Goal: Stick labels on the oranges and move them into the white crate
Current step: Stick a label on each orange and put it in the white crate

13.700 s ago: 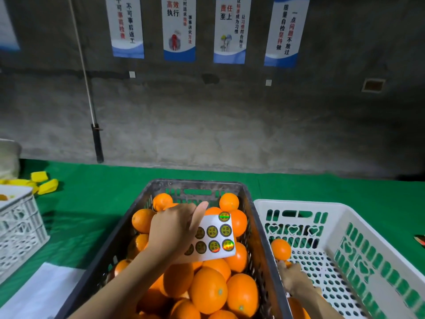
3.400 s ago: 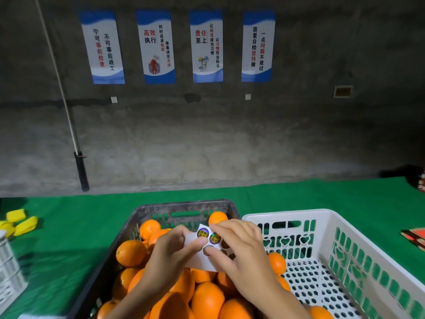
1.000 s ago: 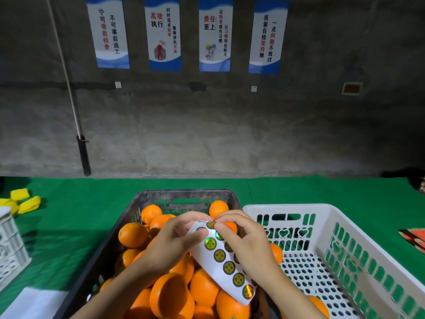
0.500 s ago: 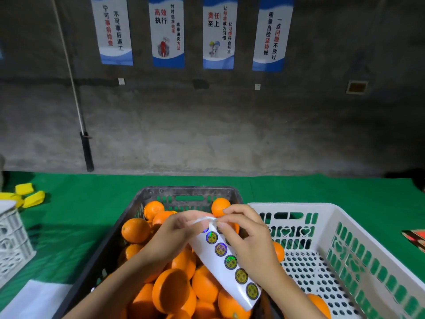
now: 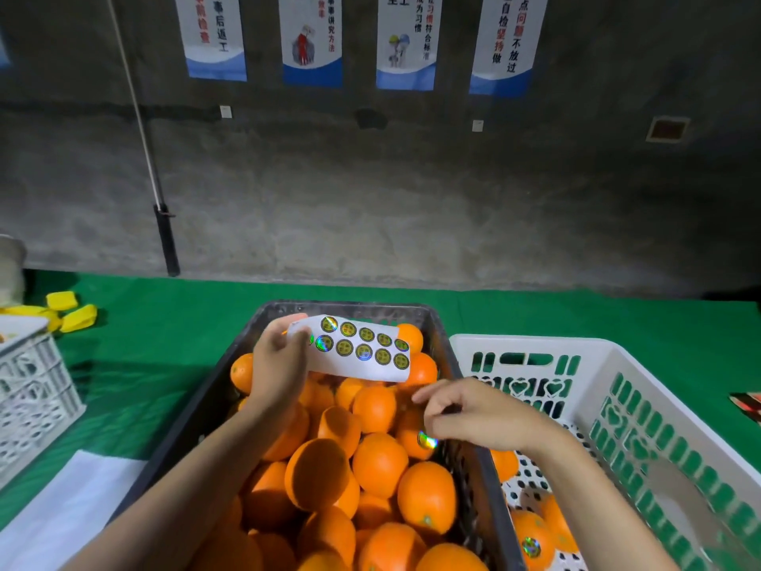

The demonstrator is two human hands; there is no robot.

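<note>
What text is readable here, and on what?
"事后返工": leftmost poster; its red column is blurred.
"事事讲究方法": second poster, top cropped.
"至上", "成为习惯", "符合标准": third poster.
"点问题不放过", "自检坚持做": fourth poster.
Round labels on the sticker sheet and oranges: too small to read.

the label sheet (image 5: 357, 370) was matt white paper, its round labels (image 5: 364, 352) glossy and holographic. the oranges (image 5: 379, 463) had dimpled, faintly shiny peel. the dark crate (image 5: 354, 309) and the white crate (image 5: 531, 344) were moulded plastic, the white one glossier. matt green cloth (image 5: 173, 323) lay beneath them; the wall (image 5: 412, 199) was rough concrete.
</note>
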